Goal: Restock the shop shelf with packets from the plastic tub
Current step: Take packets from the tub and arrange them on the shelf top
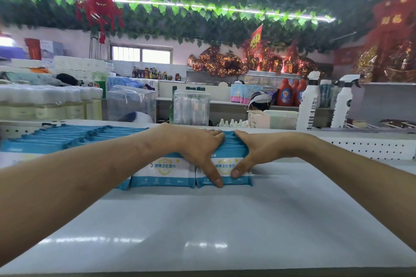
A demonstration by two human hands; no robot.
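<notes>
both hands met on one row of packets (227, 145) standing on edge on the white shelf (202, 220), a little above the middle of the view. the left hand (198, 148) came in from 8 o'clock and lay over the row's top, its fingers reaching toward the far end and its thumb (213, 173) pressed down the printed face of the front packet. the right hand (254, 150) came in from 4 o'clock and mirrored it, fingers across the top and thumb (239, 168) on the same front face. so each hand clasped the row, narrow, with thumb in front and fingers behind. the two thumbs sat just beside each other.

touching this row at its 9 o'clock stood a second row (162, 171), blue and white with the same print. further out at 9 o'clock more rows (56, 139) filled the shelf, back to the perforated panel (371, 148).

beyond the shelf, at 11 o'clock, stood a clear plastic box (131, 105). at 2 o'clock stood white spray bottles (310, 101), and red bottles (285, 94) just beside them. green leaves (202, 9) hung across the ceiling at 12 o'clock.
</notes>
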